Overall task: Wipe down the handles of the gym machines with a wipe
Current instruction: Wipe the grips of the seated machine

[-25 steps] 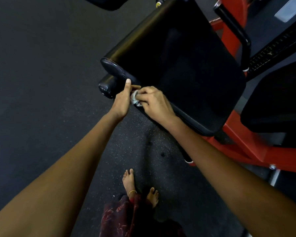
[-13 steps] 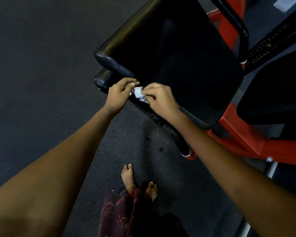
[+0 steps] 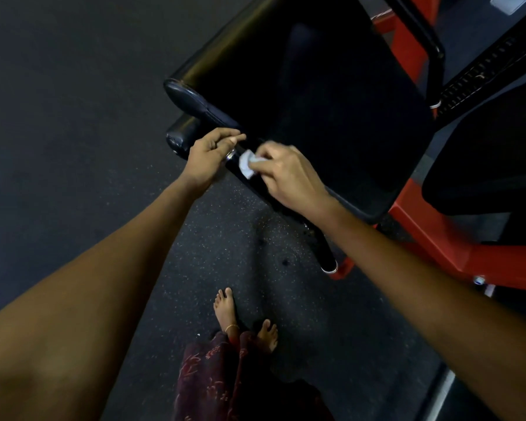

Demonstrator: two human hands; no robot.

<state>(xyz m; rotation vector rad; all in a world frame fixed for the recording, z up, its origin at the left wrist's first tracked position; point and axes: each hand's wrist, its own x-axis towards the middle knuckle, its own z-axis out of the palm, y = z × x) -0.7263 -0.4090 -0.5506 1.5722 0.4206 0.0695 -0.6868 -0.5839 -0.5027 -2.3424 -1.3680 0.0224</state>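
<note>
Dark speckled gym floor (image 3: 88, 147); wipe (image 3: 247, 163) pinched in right hand (image 3: 289, 174) on black handle bar (image 3: 325, 253) under seat pad (image 3: 331, 117); left hand (image 3: 208, 158) curled round bar end; advise firm full-length strokes

Wore no sleeves on either forearm (image 3: 128, 284); went barefoot, with a thin gold anklet (image 3: 231, 327) on one ankle. Dressed in a dark maroon garment (image 3: 213, 375) printed with a reddish pattern.
</note>
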